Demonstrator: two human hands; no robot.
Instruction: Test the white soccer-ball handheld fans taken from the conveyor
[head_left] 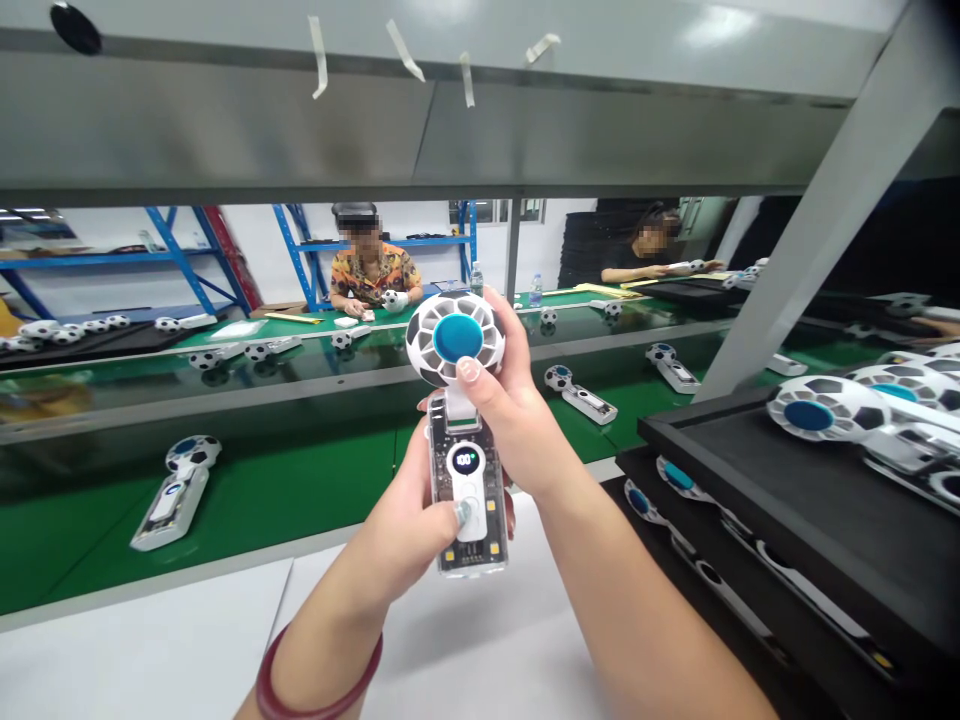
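Note:
A handheld fan with a football-patterned head, a blue centre and a clear-sided handle is held up before me. My left hand is wrapped round the handle, its thumb on the lower button below a small round display that reads 100. My right hand grips the head from the right, thumb on the front near its lower rim and fingers behind. The fan's back and most fingers behind it are hidden.
Several similar fans lie on the green conveyor belt. Black trays with more fans are stacked at right. White work surface lies below my arms. A metal shelf hangs overhead, a slanted post at right. Two people work across the belt.

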